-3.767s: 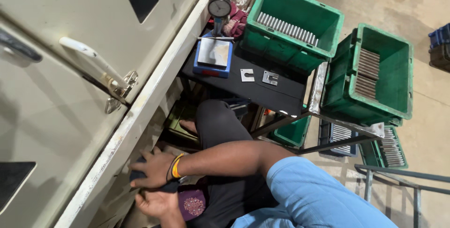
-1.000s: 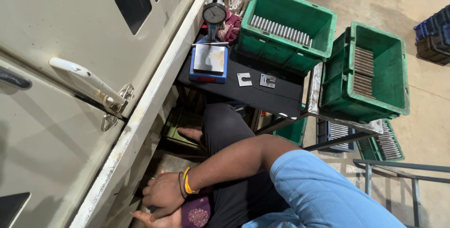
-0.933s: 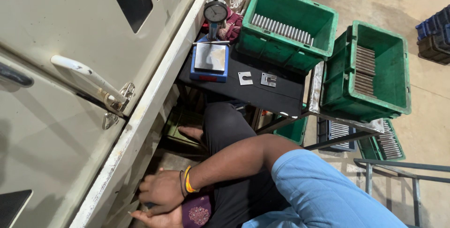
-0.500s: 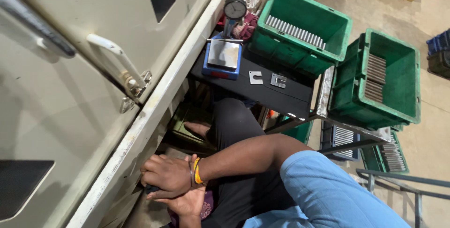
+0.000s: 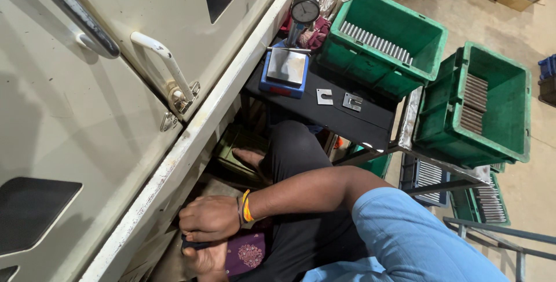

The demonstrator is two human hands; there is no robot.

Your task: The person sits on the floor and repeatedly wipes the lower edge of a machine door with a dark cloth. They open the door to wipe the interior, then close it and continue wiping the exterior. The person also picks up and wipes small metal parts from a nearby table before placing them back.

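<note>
both hands (image 5: 211, 218) clasp what may be a dark tool (image 5: 194, 244).

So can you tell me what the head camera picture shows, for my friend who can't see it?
A person's two hands, right hand over left hand, clasp a small dark object low beside a big cream machine cabinet. Above them, a black table holds a dial gauge, and green crates hold rows of metal rods.

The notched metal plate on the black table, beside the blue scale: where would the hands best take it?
Probably by its outer edges, pinched from above. The notched metal plate lies flat on the black table, apart from the second plate, so only its rim gives purchase; tipping one edge up first may help.
</note>
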